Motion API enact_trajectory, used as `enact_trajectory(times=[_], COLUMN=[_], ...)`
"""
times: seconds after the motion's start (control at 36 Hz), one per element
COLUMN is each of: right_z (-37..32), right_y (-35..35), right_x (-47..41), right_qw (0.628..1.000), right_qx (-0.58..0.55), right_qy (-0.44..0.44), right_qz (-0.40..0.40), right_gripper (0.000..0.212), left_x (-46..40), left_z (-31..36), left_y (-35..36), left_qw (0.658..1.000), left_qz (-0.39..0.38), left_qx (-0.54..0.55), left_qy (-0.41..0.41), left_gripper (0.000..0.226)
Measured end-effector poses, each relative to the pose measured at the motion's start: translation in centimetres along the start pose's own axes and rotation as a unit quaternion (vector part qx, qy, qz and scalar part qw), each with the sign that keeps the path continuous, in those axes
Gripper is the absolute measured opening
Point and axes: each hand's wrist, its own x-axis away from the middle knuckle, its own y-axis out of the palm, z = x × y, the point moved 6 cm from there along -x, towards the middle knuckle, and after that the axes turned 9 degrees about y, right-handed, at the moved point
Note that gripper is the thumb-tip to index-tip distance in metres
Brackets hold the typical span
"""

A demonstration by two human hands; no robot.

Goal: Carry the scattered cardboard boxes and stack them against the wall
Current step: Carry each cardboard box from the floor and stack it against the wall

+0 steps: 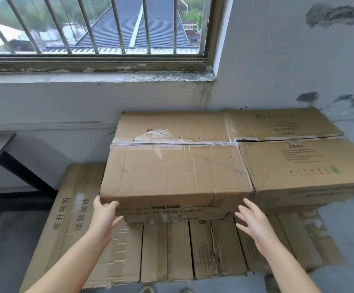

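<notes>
Now left hand (104, 216) touches taped box (176, 157), flaps sealed.

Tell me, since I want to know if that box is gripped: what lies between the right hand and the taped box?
Nothing; in the head view a bare gap separates the right hand from the taped box.

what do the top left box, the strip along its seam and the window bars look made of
Top left box: brown corrugated cardboard, matte, creased and scuffed. Seam strip: clear plastic packing tape, glossy, wrinkled and partly peeled. Window bars: probably metal, pale and smooth; whether painted or bare is unclear.
</notes>
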Motion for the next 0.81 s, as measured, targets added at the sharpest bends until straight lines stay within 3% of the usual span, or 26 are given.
enact_trajectory(times=[0.11,0.25,0.47,0.67,0.81], right_z=[1.2,4.7,12.9,18.7,21.9], right_y=[-0.7,-1.0,0.0,3.8,5.5], right_x=[5.4,12.4,23.8,31.9,37.0], right_qw=[0.993,0.988,0.937,0.876,0.828], right_qx=[0.080,0.015,-0.072,-0.133,-0.188], right_qy=[-0.089,-0.146,-0.152,-0.120,-0.119], right_qz=[0.012,0.058,0.306,0.447,0.515], right_gripper=[0.051,0.046,0.063,0.067,0.059], left_x=[4.8,8.2,10.4,11.5,15.7], left_z=[0.3,2.0,6.8,4.4,3.5], left_y=[0.2,-0.1,-0.2,-0.3,1.0], left_qw=[0.988,0.954,0.835,0.742,0.702], left_qz=[-0.125,-0.227,-0.395,-0.513,-0.582], left_qx=[-0.061,-0.092,-0.164,-0.231,-0.196], left_qy=[0.072,0.174,0.345,0.364,0.359], left_gripper=[0.050,0.027,0.029,0.036,0.028])
